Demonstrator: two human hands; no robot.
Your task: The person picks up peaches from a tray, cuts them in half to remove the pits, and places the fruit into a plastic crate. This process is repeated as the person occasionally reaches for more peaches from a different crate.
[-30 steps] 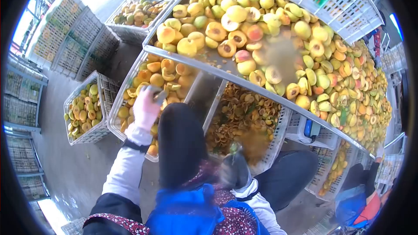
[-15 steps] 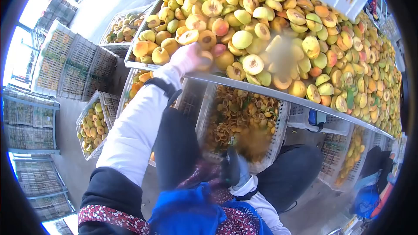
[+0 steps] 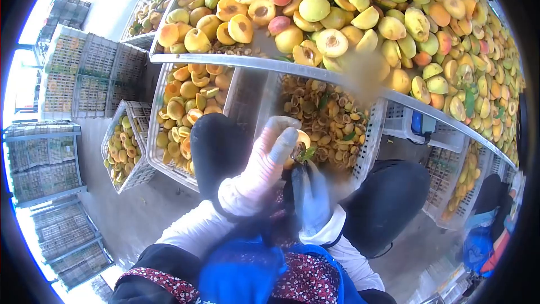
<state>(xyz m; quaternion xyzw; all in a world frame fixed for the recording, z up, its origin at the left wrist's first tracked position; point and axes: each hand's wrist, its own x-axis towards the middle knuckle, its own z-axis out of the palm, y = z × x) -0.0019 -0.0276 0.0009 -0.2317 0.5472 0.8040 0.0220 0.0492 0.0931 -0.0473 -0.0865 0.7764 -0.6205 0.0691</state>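
Left fingers pinching fruit point(image 3: 305, 138) mid-frame, just in front of crate point(image 3: 369, 160). Right hand point(image 3: 313, 194) blurring just below, grip impossible to tell. Firm pinch, fingertips clear of right hand, looking wisest. Halves point(image 3: 332, 43) heaping on desk point(image 3: 253, 63), upper frame.

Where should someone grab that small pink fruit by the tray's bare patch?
Probably pinch the small pink fruit across its rounded sides, from above: its top is uncovered, the bare tray leaves finger room at its left, while yellow fruit crowds its right.
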